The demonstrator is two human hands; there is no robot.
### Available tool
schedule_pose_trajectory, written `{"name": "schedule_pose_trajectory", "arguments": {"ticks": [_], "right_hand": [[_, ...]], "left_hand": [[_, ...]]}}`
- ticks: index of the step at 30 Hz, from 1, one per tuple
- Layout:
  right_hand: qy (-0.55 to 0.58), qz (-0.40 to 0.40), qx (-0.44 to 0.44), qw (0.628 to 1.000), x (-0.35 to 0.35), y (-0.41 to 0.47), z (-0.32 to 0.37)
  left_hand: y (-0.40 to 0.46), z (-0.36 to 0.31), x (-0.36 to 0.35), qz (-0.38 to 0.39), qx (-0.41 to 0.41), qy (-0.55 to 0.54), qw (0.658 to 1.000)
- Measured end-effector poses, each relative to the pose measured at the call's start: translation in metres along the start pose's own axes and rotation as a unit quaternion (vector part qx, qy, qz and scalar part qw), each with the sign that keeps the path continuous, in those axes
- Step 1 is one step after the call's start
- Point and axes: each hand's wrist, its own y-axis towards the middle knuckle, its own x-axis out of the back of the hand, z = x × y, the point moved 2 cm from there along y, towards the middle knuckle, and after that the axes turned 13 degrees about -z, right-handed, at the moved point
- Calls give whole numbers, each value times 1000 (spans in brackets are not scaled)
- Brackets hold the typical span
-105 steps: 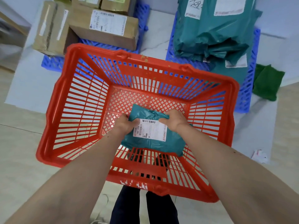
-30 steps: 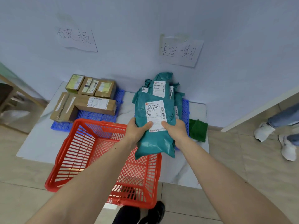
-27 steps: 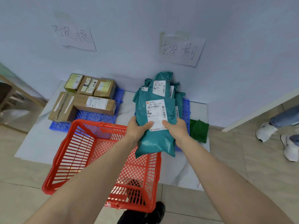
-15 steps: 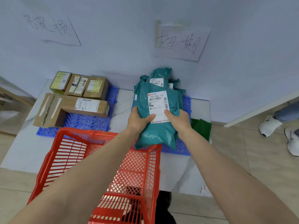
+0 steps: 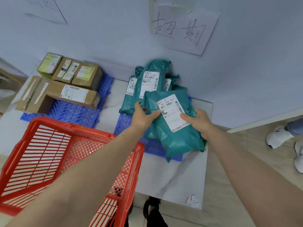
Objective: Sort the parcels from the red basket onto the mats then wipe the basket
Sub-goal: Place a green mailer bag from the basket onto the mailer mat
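- the teal parcel [image 5: 173,125] sits in the middle right of the frame, between both hands, over the near part of the right blue mat [image 5: 155,148] and the pile of teal parcels [image 5: 147,82] behind it.
- the left hand [image 5: 142,117] takes the parcel's left edge, thumb lying on the front by the label, fingers curled behind it.
- the right hand [image 5: 198,122] has the right edge, thumb pressed on the label's lower right corner, the rest of the fingers hidden behind the bag; so each grip is closed around the parcel.
- the parcel is a soft, wrinkled teal plastic bag, tilted with its lower end toward the bottom right; its white shipping label [image 5: 172,112] faces up, with barcodes and printed digits.
- whether the parcel's lower end touches the mat, i cannot tell.
- the red basket [image 5: 49,154] fills the lower left of the frame, under the left forearm, its mesh floor bare where it shows.
- the left blue mat [image 5: 73,112] in the upper left carries brown cardboard boxes [image 5: 70,86].
- a handwritten paper sign [image 5: 183,28] hangs on the wall at the top, above the teal pile.
- white shoes [image 5: 278,136] of another person show at the right edge.
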Motion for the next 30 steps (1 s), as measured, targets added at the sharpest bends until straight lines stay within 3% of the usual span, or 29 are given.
{"name": "schedule_pose_trajectory", "arguments": {"ticks": [8, 18, 25, 30], "right_hand": [[-58, 83, -62, 993, 27, 15, -42], [-90, 170, -77, 978, -2, 15, -41], [-111, 203, -147, 962, -10, 3, -25], [-21, 186, -205, 961, -37, -9, -11]], "left_hand": [[14, 13, -7, 25, -1, 107, 994], [21, 22, 21, 55, 81, 76, 992], [30, 8, 81, -17, 129, -7, 992], [42, 5, 127, -79, 132, -33, 988]]}}
